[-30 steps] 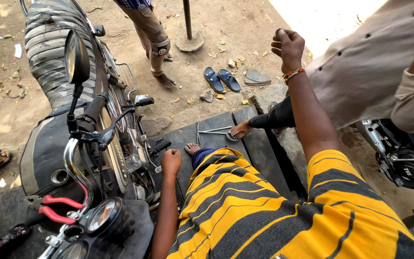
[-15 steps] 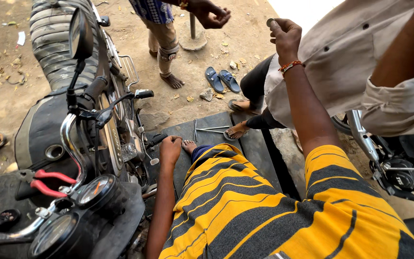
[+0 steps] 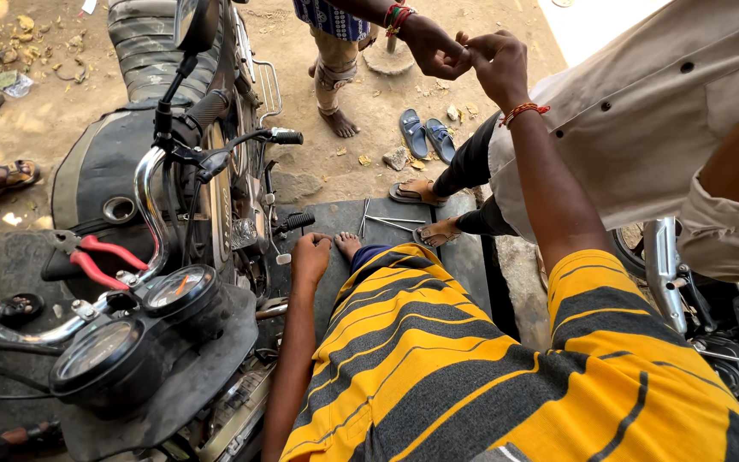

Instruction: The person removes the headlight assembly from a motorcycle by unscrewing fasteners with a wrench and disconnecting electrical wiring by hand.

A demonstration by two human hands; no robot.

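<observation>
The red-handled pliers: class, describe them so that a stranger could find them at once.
Start at the motorcycle on the left and follow its chrome handlebar down toward the two round gauges. The pliers rest just left of the bar, the only bright red thing on the dark bike.

I'm at an open-air roadside bike repair spot. A motorcycle (image 3: 164, 214) stands on bare dirt (image 3: 36, 111) beside me. Red pliers (image 3: 100, 257) rest on it, and metal rods (image 3: 387, 221) lie on a dark mat (image 3: 464, 257).

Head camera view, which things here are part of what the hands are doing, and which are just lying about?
In hand:
right hand, raised, meeting another person's hand
left hand, fisted beside the motorcycle

Lying about:
red pliers on the motorcycle
blue sandals on the dirt
metal rods on the mat
</observation>
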